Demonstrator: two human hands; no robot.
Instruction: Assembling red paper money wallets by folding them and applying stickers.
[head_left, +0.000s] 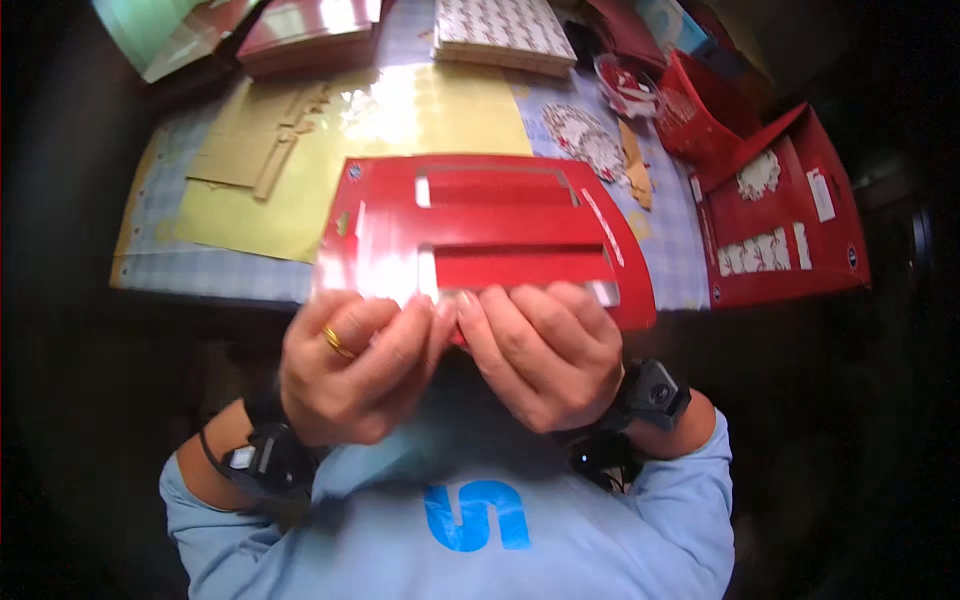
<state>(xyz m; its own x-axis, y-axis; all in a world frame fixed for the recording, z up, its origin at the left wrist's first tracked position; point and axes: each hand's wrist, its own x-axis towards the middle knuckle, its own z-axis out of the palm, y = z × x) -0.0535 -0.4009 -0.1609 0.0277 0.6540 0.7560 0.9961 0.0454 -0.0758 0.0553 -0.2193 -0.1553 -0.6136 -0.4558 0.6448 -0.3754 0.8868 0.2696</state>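
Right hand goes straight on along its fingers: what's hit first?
The red cut-out card; the right hand already appears to grip its near edge. Depth beyond is unclear.

Pkg. wkshop, prob. — windowed red card (500, 226), patterned stack (503, 32), cardbd. pcs. (236, 142)

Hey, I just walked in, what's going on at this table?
A person in a light blue shirt has both hands on a red card panel with long rectangular windows. The left hand's grip and the right hand's grip are side by side at its near edge; the fingers hide exactly what they pinch. Beyond it, brown card pieces lie by a yellow sheet, and a second red panel sits at the right.
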